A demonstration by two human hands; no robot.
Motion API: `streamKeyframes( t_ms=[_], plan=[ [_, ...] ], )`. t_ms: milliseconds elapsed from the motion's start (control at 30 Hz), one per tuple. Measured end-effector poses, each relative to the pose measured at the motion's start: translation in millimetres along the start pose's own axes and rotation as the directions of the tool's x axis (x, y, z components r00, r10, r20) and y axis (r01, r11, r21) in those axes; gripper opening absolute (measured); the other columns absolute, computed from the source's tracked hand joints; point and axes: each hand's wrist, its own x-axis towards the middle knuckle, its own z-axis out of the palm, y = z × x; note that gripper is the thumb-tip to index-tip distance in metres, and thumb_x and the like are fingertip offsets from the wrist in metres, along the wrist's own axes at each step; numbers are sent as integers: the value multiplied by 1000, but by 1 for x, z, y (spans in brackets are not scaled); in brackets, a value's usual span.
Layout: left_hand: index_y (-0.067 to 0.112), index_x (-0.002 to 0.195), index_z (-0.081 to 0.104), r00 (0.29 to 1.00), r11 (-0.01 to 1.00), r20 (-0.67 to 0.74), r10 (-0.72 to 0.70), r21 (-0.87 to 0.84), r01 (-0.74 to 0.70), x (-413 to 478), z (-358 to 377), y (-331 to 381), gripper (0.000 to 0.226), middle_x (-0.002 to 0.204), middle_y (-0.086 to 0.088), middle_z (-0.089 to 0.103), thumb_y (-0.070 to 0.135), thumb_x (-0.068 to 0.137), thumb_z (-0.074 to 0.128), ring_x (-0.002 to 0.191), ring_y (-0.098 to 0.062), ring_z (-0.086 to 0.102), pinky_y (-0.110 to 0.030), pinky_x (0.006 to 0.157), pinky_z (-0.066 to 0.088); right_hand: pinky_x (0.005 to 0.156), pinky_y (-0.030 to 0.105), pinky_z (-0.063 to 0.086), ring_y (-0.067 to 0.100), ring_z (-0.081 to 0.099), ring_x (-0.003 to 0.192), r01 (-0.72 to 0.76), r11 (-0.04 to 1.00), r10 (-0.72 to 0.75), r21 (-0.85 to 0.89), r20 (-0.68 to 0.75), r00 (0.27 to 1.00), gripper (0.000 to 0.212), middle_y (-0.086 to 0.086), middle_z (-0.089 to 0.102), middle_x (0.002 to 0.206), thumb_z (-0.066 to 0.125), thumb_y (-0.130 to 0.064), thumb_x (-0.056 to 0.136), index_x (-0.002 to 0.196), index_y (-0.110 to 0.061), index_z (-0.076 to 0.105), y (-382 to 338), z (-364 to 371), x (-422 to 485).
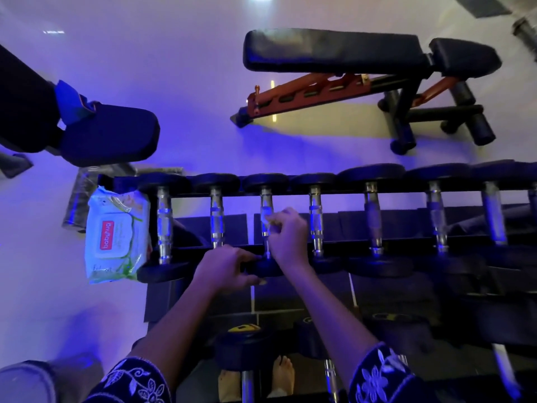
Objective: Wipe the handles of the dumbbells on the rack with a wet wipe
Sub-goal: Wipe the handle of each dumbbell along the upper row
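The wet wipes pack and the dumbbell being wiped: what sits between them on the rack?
Head view: two other dumbbells sit between the wipes pack and the handle gripped by the right hand.

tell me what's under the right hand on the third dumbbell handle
A pale wet wipe shows at the fingertips of the right hand, pressed on the chrome handle of the third black dumbbell. The handle's middle and most of the wipe are covered by that hand.

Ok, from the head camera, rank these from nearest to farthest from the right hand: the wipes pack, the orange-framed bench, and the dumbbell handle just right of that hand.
From the right hand:
1. Dumbbell handle, immediately to its right on the rack's top row.
2. Wipes pack, at the rack's left end, several handles away.
3. Orange-framed bench, on the floor beyond the rack, up and to the right.
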Motion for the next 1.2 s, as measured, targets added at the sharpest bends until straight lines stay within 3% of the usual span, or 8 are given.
streamKeyframes(
  t_ms=[100,267,400,567,900,1000,1100,1200],
  plan=[
    [43,127,60,1000,1000,10,-7,-5,7,2,-2,1,60,102,11,72,67,73,66,97,-12,64,-27,76,46,78,30,51,20,59,84,23,1000,-23,1,50,998,33,3,58,86,57,12,74,95,-8,74,10,3,-28],
    [43,130,58,1000,1000,12,-17,-10,17,1,-3,3,63,104,12,72,69,72,65,98,-11,63,-26,76,44,67,21,40,22,56,78,13,1000,-13,3,-3,1000,30,6,55,84,53,12,76,92,-3,73,-6,6,14],
    [43,130,58,1000,1000,11,-10,-20,10,0,-5,4,64,103,13,72,71,73,64,97,-9,63,-26,79,46,64,24,39,23,54,75,11,1000,-11,20,-12,1000,33,4,51,83,49,12,77,95,-4,73,-11,6,35],
    [43,128,60,1000,1000,8,-21,-19,21,0,-3,3,63,106,13,71,70,72,65,98,-9,63,-25,77,44,76,30,49,21,55,84,41,999,-41,-26,7,999,30,3,55,87,58,11,76,93,-9,73,8,7,-25],
    [43,130,59,1000,1000,5,-11,-7,11,1,-2,2,66,105,15,71,75,72,63,97,-7,62,-23,76,44,60,6,34,14,49,70,-41,994,46,97,-46,998,31,5,49,86,55,13,78,96,-3,74,-18,4,42],
    [44,129,59,1000,1000,11,-20,-17,20,0,-2,1,67,103,15,72,76,70,64,95,-7,63,-24,75,45,62,11,34,17,53,70,-41,997,45,66,-63,997,29,6,53,84,57,13,77,94,-3,74,-9,4,23],
    [43,128,60,1000,999,-3,-25,-23,25,0,0,1,66,110,14,71,73,70,65,100,-8,63,-24,77,43,67,20,44,15,56,73,-53,998,54,47,-31,998,22,7,57,83,64,7,79,93,-7,74,7,1,-26],
    [43,127,61,1000,1000,-18,-22,-16,22,1,1,1,65,111,15,70,73,70,64,101,-9,63,-25,80,46,68,3,39,9,54,76,-116,992,115,39,38,993,24,7,60,88,62,7,80,97,-7,74,7,-2,-40]
  ],
)
